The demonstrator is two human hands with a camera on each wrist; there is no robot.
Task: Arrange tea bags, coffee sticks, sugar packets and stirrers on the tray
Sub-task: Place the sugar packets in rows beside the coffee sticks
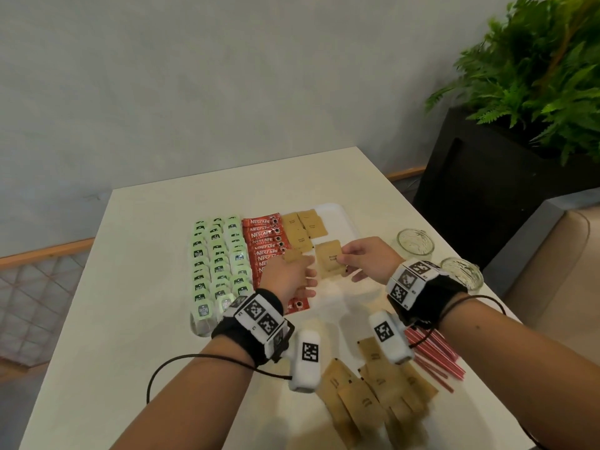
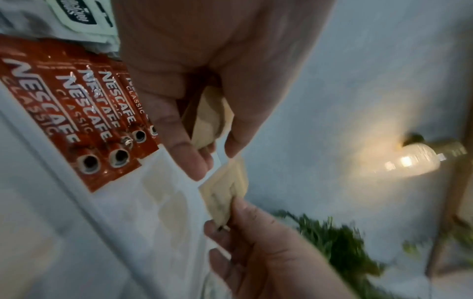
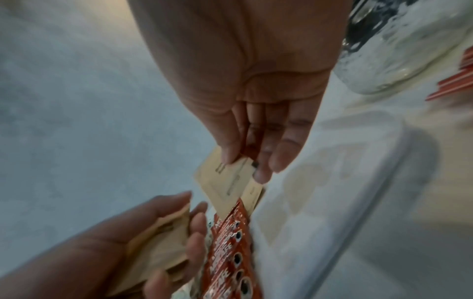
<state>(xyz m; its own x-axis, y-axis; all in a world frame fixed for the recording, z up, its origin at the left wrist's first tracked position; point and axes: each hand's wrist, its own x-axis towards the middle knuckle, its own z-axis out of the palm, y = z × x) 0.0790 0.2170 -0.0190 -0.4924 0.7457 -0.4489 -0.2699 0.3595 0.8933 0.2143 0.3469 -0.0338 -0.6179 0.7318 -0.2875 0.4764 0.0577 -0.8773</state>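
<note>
Centre frame over the tray, the right hand pinches one brown sugar packet by its edge while the left hand clasps a small stack; light, floppy paper, best held by the sealed rim

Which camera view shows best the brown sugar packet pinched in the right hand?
The head view: the sugar packet shows nearly whole in the right hand. The right wrist view shows its pinched edge; the left wrist view shows it blurred.
</note>
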